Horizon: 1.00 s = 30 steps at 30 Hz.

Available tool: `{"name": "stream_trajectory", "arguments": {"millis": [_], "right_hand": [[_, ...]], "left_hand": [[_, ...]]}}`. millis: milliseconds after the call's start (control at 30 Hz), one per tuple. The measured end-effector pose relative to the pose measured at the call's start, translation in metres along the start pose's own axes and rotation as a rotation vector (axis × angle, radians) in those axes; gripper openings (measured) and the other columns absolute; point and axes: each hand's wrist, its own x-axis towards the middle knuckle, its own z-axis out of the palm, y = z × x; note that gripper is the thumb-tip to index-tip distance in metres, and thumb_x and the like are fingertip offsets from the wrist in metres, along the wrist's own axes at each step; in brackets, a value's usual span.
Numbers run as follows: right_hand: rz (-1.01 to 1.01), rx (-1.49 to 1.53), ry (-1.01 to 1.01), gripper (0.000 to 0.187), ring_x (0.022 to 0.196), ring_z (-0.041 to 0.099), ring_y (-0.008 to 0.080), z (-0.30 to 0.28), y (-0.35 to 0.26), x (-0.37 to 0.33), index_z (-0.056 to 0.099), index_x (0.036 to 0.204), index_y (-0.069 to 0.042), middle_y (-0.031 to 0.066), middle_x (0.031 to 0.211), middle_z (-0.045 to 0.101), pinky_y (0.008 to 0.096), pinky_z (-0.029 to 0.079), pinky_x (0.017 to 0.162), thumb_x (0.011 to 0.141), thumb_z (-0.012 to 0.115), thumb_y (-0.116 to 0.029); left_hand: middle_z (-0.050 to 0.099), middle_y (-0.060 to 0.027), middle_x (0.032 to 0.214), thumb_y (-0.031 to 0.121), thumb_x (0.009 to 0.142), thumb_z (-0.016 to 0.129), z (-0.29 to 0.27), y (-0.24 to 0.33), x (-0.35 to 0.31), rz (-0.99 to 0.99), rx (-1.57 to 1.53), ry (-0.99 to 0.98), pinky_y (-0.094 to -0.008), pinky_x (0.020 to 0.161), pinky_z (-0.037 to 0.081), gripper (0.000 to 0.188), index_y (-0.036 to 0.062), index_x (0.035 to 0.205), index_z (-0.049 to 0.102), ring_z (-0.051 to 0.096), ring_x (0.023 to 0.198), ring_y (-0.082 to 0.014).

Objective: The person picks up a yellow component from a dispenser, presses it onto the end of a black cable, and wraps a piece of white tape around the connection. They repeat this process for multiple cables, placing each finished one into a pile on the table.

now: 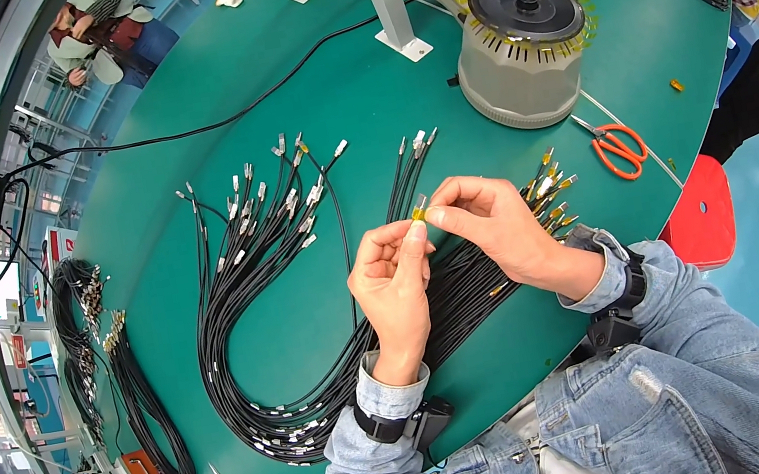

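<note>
Beneath the fingers spreads a green table (354,89). A thick bundle of black cables (225,366) curves left of and below them, its many metal-tipped ends lying up and left of them. Beyond them, up and right, stands a round grey tape dispenser (514,76). The right hand (510,229) brings thumb and forefinger together against the connector's right side; the left hand (389,281) pinches it from below. Orange-handled scissors (601,137) lie to their right. The small yellow-wrapped connector (419,210) sits between both sets of fingertips.

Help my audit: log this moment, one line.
left hand: pinching connector; right hand: pinching same connector; cables: on table; dispenser: on table
</note>
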Motion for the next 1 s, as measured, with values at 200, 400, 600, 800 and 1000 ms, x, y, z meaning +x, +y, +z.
{"name": "stream_trajectory", "arguments": {"millis": [200, 400, 600, 800, 1000], "right_hand": [[0.026, 0.02, -0.034, 0.01, 0.079, 0.053, 0.0083, 0.0026, -0.0028, -0.0023, 0.058, 0.084, 0.001, 0.0025, 0.082, 0.057, 0.0237, 0.043, 0.073, 0.086, 0.057, -0.009], [0.014, 0.029, -0.021, 0.01, 0.078, 0.053, 0.0081, 0.0047, -0.001, -0.0035, 0.058, 0.085, 0.001, 0.0024, 0.082, 0.057, 0.0235, 0.043, 0.072, 0.086, 0.058, -0.009], [0.006, 0.04, -0.009, 0.01, 0.078, 0.053, 0.0078, 0.0062, -0.0001, -0.005, 0.059, 0.085, 0.001, 0.0022, 0.082, 0.057, 0.0231, 0.044, 0.07, 0.086, 0.058, -0.009], [0.024, 0.045, -0.007, 0.01, 0.078, 0.053, 0.0079, 0.0074, -0.0001, -0.0059, 0.059, 0.084, 0.001, 0.0022, 0.082, 0.057, 0.0229, 0.044, 0.07, 0.086, 0.059, -0.009], [0.023, 0.033, 0.003, 0.009, 0.079, 0.053, 0.008, 0.0059, -0.0012, -0.005, 0.059, 0.085, 0.001, 0.0022, 0.083, 0.057, 0.0229, 0.043, 0.071, 0.086, 0.059, -0.008]], "left_hand": [[0.059, -0.0054, 0.069, 0.009, 0.087, 0.057, 0.0015, -0.0035, -0.002, 0.047, -0.025, 0.028, -0.015, 0.039, 0.029, 0.008, 0.0006, 0.086, 0.056, 0.043, 0.045, -0.0033], [0.059, -0.0058, 0.067, 0.011, 0.088, 0.056, 0.0017, -0.0065, -0.0033, 0.034, -0.074, 0.016, -0.0151, 0.038, 0.03, 0.01, 0.0012, 0.086, 0.056, 0.044, 0.044, -0.0041], [0.058, -0.0053, 0.065, 0.013, 0.09, 0.053, 0.0025, -0.0091, -0.0045, 0.039, -0.058, 0.006, -0.0153, 0.037, 0.029, 0.011, 0.0027, 0.087, 0.054, 0.044, 0.043, -0.0044], [0.057, -0.0048, 0.061, 0.016, 0.092, 0.05, 0.0064, -0.0093, -0.0065, 0.073, 0.004, 0.012, -0.0159, 0.036, 0.028, 0.013, 0.0039, 0.087, 0.051, 0.042, 0.04, -0.0044], [0.056, -0.0044, 0.06, 0.016, 0.093, 0.049, 0.0047, -0.0088, -0.0051, 0.057, -0.006, -0.021, -0.0163, 0.035, 0.028, 0.014, 0.0036, 0.087, 0.051, 0.04, 0.039, -0.0041]]}}
